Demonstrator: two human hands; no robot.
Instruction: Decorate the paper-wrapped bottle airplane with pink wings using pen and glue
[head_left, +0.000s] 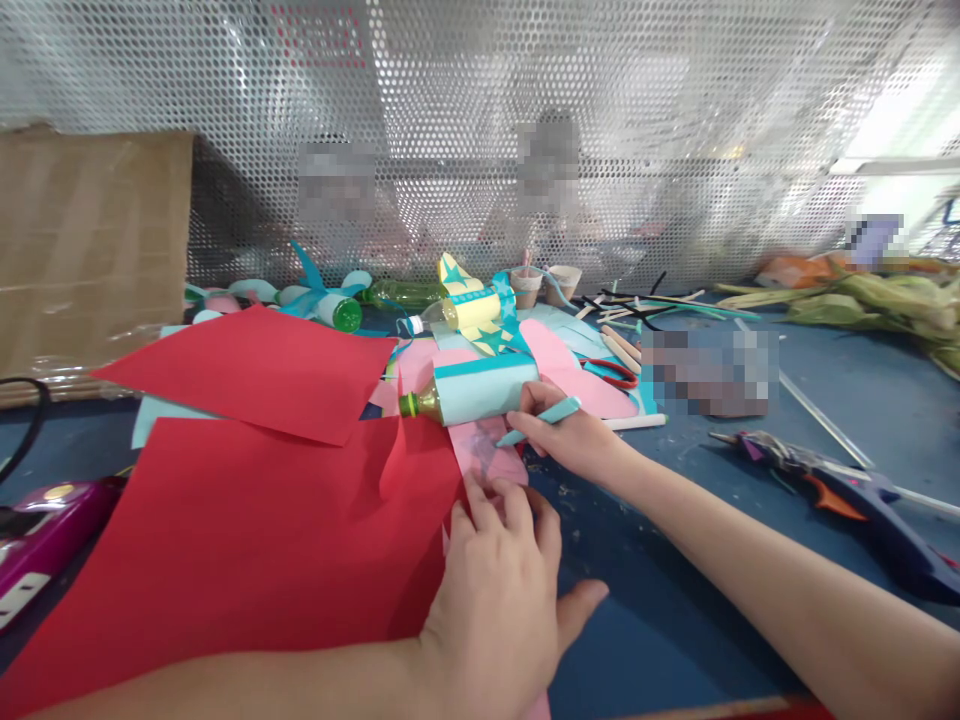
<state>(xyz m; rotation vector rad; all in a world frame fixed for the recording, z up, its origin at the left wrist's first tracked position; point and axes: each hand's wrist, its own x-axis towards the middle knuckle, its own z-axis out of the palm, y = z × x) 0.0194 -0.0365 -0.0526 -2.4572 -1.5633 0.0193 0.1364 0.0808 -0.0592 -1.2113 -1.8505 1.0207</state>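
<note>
My right hand (564, 428) grips a light blue pen (553, 412), its tip near a pink paper piece (484, 450) with faint grey marks. Below it, my left hand (501, 570) rests on the lower part of that paper with fingers spread and the thumb out to the side. Just behind the pen lies a plastic bottle (487, 388) on its side, wrapped in pale blue paper, with a green neck and cap. Large red paper sheets (285, 530) spread out left of my hands.
A yellow bottle model (472, 308) with star-patterned fins lies behind. Red-handled scissors (616, 374) and a glue gun (832, 480) are at right. Two small cups (562, 284) stand near the perforated metal wall (450, 120). Cardboard (90, 250) leans at left, above a purple tool (56, 530).
</note>
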